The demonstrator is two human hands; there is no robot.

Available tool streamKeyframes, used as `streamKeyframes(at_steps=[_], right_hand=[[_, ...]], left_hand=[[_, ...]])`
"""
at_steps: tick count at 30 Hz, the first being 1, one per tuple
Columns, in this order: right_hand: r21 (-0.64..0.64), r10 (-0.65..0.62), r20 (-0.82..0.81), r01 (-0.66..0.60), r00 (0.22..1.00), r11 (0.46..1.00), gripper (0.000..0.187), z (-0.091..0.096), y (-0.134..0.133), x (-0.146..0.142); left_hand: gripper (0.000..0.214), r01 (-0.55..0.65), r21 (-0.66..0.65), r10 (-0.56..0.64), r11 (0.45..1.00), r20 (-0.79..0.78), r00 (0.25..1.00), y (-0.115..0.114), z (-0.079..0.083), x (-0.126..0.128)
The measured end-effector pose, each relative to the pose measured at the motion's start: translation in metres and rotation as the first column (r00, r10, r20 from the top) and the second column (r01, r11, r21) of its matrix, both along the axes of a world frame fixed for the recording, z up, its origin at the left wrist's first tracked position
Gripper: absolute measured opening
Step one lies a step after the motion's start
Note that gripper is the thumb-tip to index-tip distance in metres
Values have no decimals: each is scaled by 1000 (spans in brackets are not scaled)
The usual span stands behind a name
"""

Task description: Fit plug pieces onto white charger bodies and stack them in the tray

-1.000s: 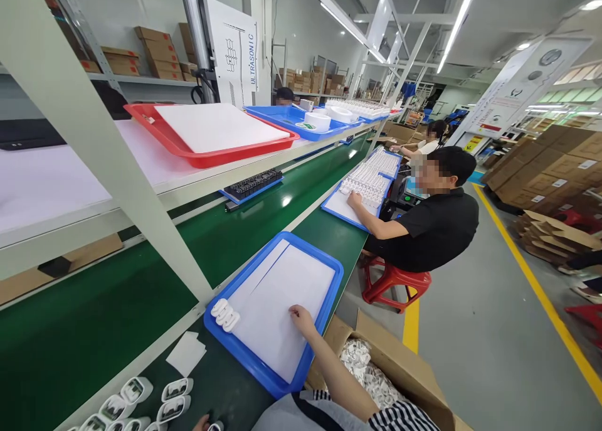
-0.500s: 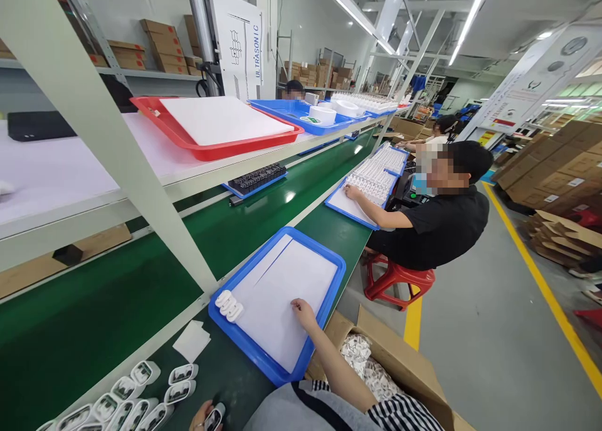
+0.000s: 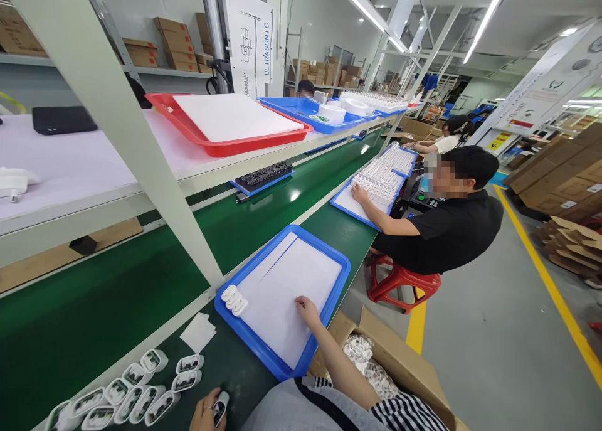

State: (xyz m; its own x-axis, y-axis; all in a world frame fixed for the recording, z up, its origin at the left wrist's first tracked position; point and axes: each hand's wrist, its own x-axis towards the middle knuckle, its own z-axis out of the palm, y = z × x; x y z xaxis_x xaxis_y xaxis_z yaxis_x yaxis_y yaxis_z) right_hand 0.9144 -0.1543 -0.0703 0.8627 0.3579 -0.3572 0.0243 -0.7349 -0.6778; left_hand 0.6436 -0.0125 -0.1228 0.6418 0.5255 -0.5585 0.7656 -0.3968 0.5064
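At the bottom edge, my left hand [image 3: 203, 413] is closed around a white oval housing [image 3: 221, 408] with dark parts inside it. Several similar open-ended housings [image 3: 129, 403] stand to its left on the green bench. My right hand [image 3: 306, 312] is over the white sheet [image 3: 286, 280] lining a blue tray [image 3: 345, 269]. Its fingers are bent together, and whatever may be between them is hidden. Inside the tray's left corner a few small white oval pieces [image 3: 234, 300] lie side by side.
A folded white paper [image 3: 198, 333] lies left of the tray. A slanted white post [image 3: 141, 161] rises behind it. Below my right arm stands a carton [image 3: 399, 349] of bagged white parts. Ahead, a co-worker [image 3: 463, 230] on a red stool [image 3: 399, 283] reaches into another tray.
My view has turned slightly left, so the scene sits further right. More of my left hand and its housing shows. My right hand stays over the sheet in almost the same place.
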Motion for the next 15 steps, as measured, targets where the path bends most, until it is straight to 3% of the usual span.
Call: streamKeyframes(at_steps=[4, 8, 12, 15], right_hand=[[1, -3, 4, 3, 1000, 1000, 30, 0, 0, 0], [13, -29, 22, 28, 999, 1000, 29, 1, 1, 0], [25, -63, 43, 62, 997, 998, 27, 5, 4, 0], [21, -47, 51, 46, 998, 999, 26, 12, 3, -4]], left_hand=[[33, 124, 110, -111, 986, -116, 987, -4, 15, 7], [32, 207, 127, -187, 970, -154, 970, -3, 20, 10], [31, 202, 166, -180, 965, -139, 974, -2, 22, 11], [30, 159, 198, -145, 967, -84, 986, -5, 33, 10]])
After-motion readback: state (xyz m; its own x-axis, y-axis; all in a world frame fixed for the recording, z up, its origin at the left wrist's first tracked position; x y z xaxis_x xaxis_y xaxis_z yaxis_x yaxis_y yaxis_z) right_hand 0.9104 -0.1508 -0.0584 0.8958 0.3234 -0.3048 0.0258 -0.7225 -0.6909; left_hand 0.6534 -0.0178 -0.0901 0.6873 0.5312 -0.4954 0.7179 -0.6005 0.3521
